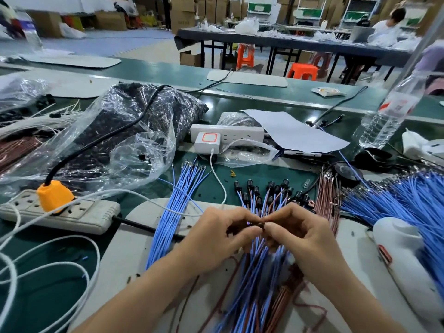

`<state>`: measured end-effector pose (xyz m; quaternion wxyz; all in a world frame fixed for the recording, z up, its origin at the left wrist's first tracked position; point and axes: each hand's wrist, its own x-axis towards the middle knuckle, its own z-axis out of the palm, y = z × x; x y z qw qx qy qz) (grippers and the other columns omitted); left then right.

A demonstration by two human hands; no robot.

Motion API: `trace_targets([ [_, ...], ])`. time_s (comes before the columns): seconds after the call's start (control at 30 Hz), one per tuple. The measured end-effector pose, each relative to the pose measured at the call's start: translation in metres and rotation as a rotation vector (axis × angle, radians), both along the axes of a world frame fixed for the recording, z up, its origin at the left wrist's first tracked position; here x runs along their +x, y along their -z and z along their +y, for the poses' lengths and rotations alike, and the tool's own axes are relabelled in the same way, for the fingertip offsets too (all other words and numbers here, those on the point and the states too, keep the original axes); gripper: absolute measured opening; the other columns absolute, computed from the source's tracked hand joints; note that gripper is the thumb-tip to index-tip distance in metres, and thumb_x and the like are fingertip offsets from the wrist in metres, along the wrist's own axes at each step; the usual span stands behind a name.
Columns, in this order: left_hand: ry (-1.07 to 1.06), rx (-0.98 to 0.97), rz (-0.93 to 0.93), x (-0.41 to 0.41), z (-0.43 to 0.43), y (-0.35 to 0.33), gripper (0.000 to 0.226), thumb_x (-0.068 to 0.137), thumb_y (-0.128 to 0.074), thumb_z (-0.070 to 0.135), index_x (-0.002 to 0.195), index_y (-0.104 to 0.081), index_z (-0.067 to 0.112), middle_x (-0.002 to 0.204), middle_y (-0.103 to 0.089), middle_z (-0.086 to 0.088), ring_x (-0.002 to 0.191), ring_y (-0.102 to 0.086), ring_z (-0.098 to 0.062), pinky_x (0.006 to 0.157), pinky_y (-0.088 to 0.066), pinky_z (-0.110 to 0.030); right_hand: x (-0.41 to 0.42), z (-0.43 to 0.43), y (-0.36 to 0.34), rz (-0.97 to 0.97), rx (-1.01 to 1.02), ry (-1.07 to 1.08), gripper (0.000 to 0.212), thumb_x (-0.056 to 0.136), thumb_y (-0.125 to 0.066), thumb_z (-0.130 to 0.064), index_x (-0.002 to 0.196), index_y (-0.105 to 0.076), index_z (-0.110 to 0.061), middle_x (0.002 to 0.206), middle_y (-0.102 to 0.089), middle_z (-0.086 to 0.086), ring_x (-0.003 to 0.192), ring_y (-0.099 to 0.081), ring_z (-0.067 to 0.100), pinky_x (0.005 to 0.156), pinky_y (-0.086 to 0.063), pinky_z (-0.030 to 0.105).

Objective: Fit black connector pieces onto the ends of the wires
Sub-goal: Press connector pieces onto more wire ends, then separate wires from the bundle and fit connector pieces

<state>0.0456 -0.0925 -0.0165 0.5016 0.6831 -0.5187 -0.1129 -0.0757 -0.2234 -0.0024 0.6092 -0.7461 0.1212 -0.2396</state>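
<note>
Even overhead light fills my feed of the worktop (264, 186): bright, slightly cool, with no hard shadows. Only soft shade pools beneath the left hand (216, 239) and right hand (302, 239). The black connector piece (260, 225) pinched between their fingers (283, 212) reads dark and smeared, its detail lost. White glare streaks the clear plastic bag (134, 131) and the water bottle (389, 114). The blue wires (413, 200) at right, and those along the lower edge, blur into streaks. The wide lens bows the worktop's far edge and tips the bottle inward. The far table (288, 42) and cardboard boxes (182, 10) look soft.
</note>
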Motion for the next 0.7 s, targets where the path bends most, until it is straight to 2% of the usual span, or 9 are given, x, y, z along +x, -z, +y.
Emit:
trace_targets([
  [0.07,0.006,-0.012,0.024,-0.004,-0.002,0.001,0.012,0.088,-0.062,0.02,0.099,-0.066,0.017,0.065,-0.062,0.02,0.059,-0.057,0.007,0.063,-0.043,-0.008,-0.008,-0.006,-0.002,-0.104,0.118,0.117,0.018,0.081,-0.064,0.009,0.076,-0.066,-0.008,0.064,-0.067,0.01,0.056,-0.063,0.016,0.057,-0.052,0.02],
  [0.13,0.014,-0.015,0.072,-0.007,-0.003,0.001,0.013,0.091,-0.06,0.014,0.099,-0.059,0.025,0.071,-0.066,0.018,0.063,-0.062,0.004,0.067,-0.049,-0.014,-0.014,-0.013,-0.005,-0.197,0.173,0.19,0.022,0.083,-0.059,0.011,0.077,-0.062,-0.011,0.063,-0.063,0.005,0.057,-0.06,0.014,0.058,-0.053,0.02],
  [0.23,0.045,-0.031,0.111,-0.009,-0.003,0.0,0.018,0.093,-0.054,0.009,0.101,-0.049,0.024,0.095,-0.072,0.006,0.087,-0.069,-0.007,0.083,-0.055,-0.028,-0.019,-0.01,-0.008,-0.233,0.053,0.179,0.016,0.081,-0.064,-0.004,0.077,-0.064,-0.02,0.066,-0.062,0.003,0.058,-0.06,0.013,0.058,-0.053,0.019],
  [0.33,0.054,-0.06,0.093,-0.012,-0.003,-0.003,0.028,0.092,-0.052,0.004,0.101,-0.045,0.029,0.11,-0.07,0.001,0.103,-0.065,-0.009,0.092,-0.051,-0.028,-0.022,0.0,-0.01,-0.234,0.009,0.143,0.012,0.072,-0.07,-0.017,0.081,-0.067,-0.025,0.072,-0.067,0.005,0.058,-0.065,0.016,0.06,-0.055,0.02],
  [0.43,0.059,-0.075,0.1,-0.013,-0.003,-0.004,0.032,0.092,-0.052,0.001,0.099,-0.043,0.031,0.112,-0.069,0.003,0.097,-0.065,-0.009,0.086,-0.05,-0.023,-0.022,0.007,-0.01,-0.261,-0.128,0.151,0.017,0.076,-0.067,-0.015,0.084,-0.066,-0.029,0.072,-0.069,-0.002,0.058,-0.067,0.014,0.058,-0.055,0.018],
  [0.53,0.081,-0.065,0.079,-0.012,-0.002,-0.003,0.028,0.091,-0.053,-0.003,0.099,-0.043,0.022,0.09,-0.066,0.025,0.079,-0.058,0.01,0.073,-0.041,-0.009,-0.022,0.016,-0.011,-0.281,-0.222,0.156,0.018,0.079,-0.07,-0.021,0.087,-0.066,-0.036,0.072,-0.07,-0.01,0.057,-0.066,0.009,0.057,-0.052,0.014],
  [0.57,0.087,-0.058,0.073,-0.013,-0.001,-0.003,0.027,0.09,-0.053,-0.002,0.099,-0.043,0.021,0.083,-0.063,0.027,0.075,-0.055,0.012,0.071,-0.038,-0.006,-0.021,0.017,-0.011,-0.282,-0.224,0.149,0.017,0.079,-0.071,-0.022,0.087,-0.067,-0.037,0.072,-0.07,-0.012,0.057,-0.066,0.009,0.056,-0.052,0.013],
  [0.7,0.098,-0.037,0.063,-0.015,0.0,-0.006,0.024,0.091,-0.054,0.005,0.098,-0.043,0.025,0.08,-0.061,0.015,0.072,-0.054,0.003,0.071,-0.04,-0.015,-0.022,0.02,-0.011,-0.26,-0.202,0.119,0.012,0.077,-0.068,-0.025,0.087,-0.067,-0.031,0.071,-0.07,-0.009,0.056,-0.066,0.011,0.057,-0.053,0.015],
])
